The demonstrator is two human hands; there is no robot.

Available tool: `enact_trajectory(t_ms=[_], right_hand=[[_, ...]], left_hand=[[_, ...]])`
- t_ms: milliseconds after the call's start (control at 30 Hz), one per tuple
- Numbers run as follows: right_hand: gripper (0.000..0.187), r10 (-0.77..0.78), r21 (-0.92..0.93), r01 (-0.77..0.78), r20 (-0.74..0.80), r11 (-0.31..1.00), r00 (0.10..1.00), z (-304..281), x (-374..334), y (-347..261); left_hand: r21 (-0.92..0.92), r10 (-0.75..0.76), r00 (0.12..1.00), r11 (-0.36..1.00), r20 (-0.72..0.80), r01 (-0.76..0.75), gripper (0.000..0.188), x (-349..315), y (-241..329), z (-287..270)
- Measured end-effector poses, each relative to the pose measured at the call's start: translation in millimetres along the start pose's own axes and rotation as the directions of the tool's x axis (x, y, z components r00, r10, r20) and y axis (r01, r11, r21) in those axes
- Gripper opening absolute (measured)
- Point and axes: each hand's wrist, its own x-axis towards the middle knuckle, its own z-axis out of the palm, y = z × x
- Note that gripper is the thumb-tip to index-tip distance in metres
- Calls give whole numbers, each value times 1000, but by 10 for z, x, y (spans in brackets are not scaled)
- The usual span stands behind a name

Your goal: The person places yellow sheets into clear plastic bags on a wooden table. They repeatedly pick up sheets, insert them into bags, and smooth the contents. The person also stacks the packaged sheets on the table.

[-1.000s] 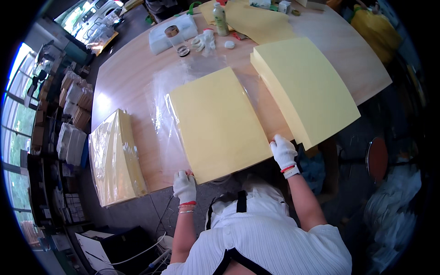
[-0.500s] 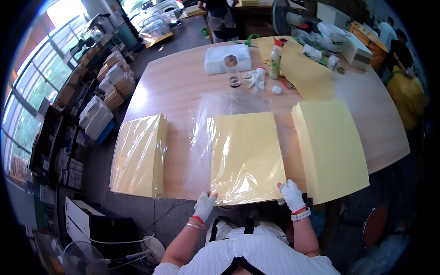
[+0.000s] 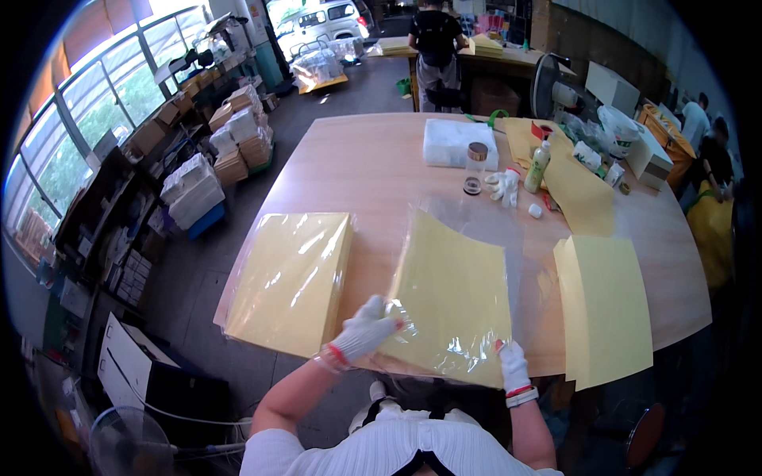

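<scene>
Clear plastic film sheathes the yellow sheet that lies at the lower middle of the frame, tilted up off the wooden table along its near edge. The left hand, in a white knit glove, lies on the sheet's lower left corner with its fingers curled over the edge, pinching sheet and film together. The right hand, gloved the same, grips the lower right corner; its fingers are folded round the edge, though how tightly cannot be told from here. The sheet thus spans the gap between both hands and stretches away from them toward the middle of the table.

Just left of the left hand, a wrapped stack of yellow sheets sits at the table's near left edge, slightly overhanging it. To the right, a bare stack of yellow sheets lies just beside the right hand, its near end reaching past the table's rim. Between the held sheet and each stack a narrow strip of bare wood shows.

Beyond the sheet, the table is open wood up to a small glass jar, a spare white glove and a white foam pack in the upper middle. More yellow paper and a small bottle crowd the upper right.
</scene>
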Motion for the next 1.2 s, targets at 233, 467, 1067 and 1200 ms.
enact_trajectory(t_ms=[233, 467, 1067, 1200], right_hand=[[27, -823, -631, 767, 373, 113, 429, 2158, -138, -409], [59, -99, -474, 412, 555, 778, 826, 3522, -453, -1081], [75, -127, -946, 44, 3, 321, 992, 1497, 987, -380], [52, -461, -869, 213, -20, 447, 887, 1125, 853, -228]], left_hand=[[-271, -11, 888, 954, -460, -129, 52, -515, -1717, -1759], [163, -191, 921, 953, -339, 257, 35, -508, -2865, -2501], [607, 119, 751, 676, -650, 418, 61, -359, -2862, -2213], [482, 320, 697, 875, -642, 42, 68, -338, -1624, -1519]])
